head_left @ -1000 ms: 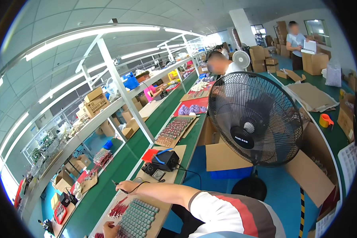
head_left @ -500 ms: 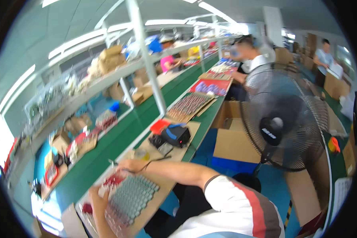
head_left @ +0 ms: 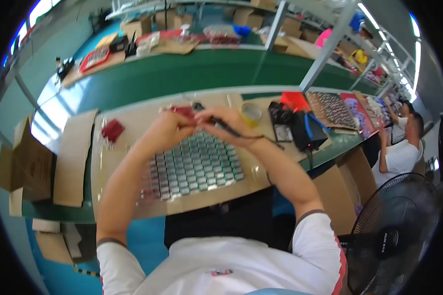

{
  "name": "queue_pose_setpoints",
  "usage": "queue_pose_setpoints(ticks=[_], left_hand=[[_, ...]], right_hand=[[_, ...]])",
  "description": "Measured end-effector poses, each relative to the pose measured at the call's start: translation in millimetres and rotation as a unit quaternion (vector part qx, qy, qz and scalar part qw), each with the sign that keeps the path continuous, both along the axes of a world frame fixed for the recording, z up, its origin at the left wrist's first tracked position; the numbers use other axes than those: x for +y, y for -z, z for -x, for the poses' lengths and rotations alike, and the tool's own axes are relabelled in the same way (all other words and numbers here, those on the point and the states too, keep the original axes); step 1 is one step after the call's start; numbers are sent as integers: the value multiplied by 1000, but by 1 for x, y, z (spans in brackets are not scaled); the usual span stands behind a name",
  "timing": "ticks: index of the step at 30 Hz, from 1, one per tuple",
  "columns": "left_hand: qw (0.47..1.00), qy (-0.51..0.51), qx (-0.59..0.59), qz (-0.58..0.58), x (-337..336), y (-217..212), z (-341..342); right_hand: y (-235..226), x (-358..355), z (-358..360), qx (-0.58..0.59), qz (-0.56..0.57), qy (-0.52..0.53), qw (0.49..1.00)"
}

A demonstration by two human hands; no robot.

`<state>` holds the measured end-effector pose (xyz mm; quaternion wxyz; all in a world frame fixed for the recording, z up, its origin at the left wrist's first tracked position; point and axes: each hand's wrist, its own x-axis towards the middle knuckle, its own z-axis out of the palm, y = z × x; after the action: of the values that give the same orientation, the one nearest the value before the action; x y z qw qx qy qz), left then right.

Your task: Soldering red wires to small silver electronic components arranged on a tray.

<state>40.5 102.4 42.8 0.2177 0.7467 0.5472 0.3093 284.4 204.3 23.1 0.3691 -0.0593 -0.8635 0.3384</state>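
The work looks only partly done, as a judgement: the tray of small grey parts lies almost full on the worktop, and the hands are busy at its far edge, so how many parts are finished cannot be told.

The right hand has its grip closed around a thin dark pen-like tool, whose cable runs off to the right toward a black device. The left hand meets it, fingers pinched on something small and red; what it is cannot be seen clearly.

The tray holds neat rows of shiny grey pieces, all alike. A red bundle lies to its left, a roll of yellow tape to the right.
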Motion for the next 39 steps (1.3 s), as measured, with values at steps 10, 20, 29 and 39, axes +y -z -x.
queue_pose_setpoints(ticks=[10, 20, 29, 39], left_hand=[[994, -51, -95, -7, -6, 8, 26], [970, -104, -176, 132, -13, -12, 30], [973, -149, -150, 96, -31, 9, 45], [987, -150, -37, 43, -42, 36, 47]], right_hand=[[3, 7, 33, -44, 206, -23, 977], [-4, -7, 59, -14, 265, -11, 964], [3, -10, 45, -24, 177, 27, 984], [13, 0, -9, -53, 29, 12, 998]])
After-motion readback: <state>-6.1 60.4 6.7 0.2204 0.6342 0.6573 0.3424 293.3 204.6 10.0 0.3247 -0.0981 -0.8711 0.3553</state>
